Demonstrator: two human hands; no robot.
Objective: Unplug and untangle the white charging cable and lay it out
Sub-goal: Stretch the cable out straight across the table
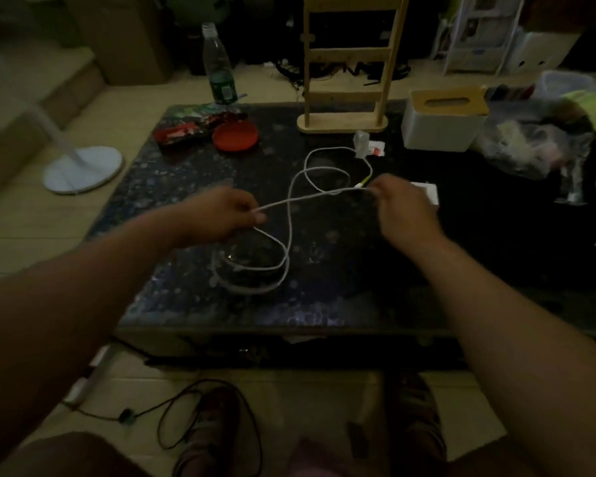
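The white charging cable [291, 215] lies in crossing loops on the dark speckled table [186, 297]. A stretch of it runs taut between my two hands. My left hand [224, 215] pinches the cable at the left end of that stretch, and a loop hangs from it down to the table. My right hand [399, 204] pinches the cable near a yellow-green connector [364, 182]. From there the cable curves back to a small white plug [361, 143]. A white block [427, 192] peeks out behind my right hand.
A wooden rack [344, 122], a white tissue box [444, 122], a red lid [235, 135], a snack packet [186, 130] and a plastic bottle [218, 67] stand at the table's back. Plastic bags [537, 139] crowd the right. A fan base [83, 170] and a black cord [186, 414] are on the floor.
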